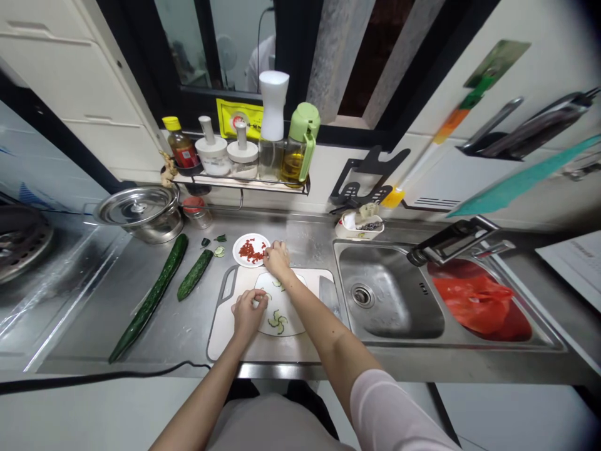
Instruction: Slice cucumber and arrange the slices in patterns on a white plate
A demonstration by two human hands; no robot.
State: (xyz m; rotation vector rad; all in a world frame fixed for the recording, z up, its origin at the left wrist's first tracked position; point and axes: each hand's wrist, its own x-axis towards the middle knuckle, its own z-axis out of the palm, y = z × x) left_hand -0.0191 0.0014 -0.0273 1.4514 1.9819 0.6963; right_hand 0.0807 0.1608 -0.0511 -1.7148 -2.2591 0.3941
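My right hand (277,258) reaches over the rim of a small white dish (238,258) with small red pieces (251,249) in it. Its fingertips are pinched beside the red pieces; what lies between them, if anything, is too small to tell. My left hand (250,308) rests at the left edge of a white plate (293,316), fingers loosely curled, with a gap between thumb and forefinger. On that plate, thin cucumber slices (277,322) form a pinwheel, with more slices near its far and left sides. A light cutting board (225,335) lies under the plate.
Left of the board lie a long cucumber (150,304), a shorter cut cucumber (195,275) and cucumber scraps (219,251). A knife blade (328,294) rests at the board's right. A lidded steel pot (141,213) stands back left; the sink (389,294) is right, beside a red bag (474,300).
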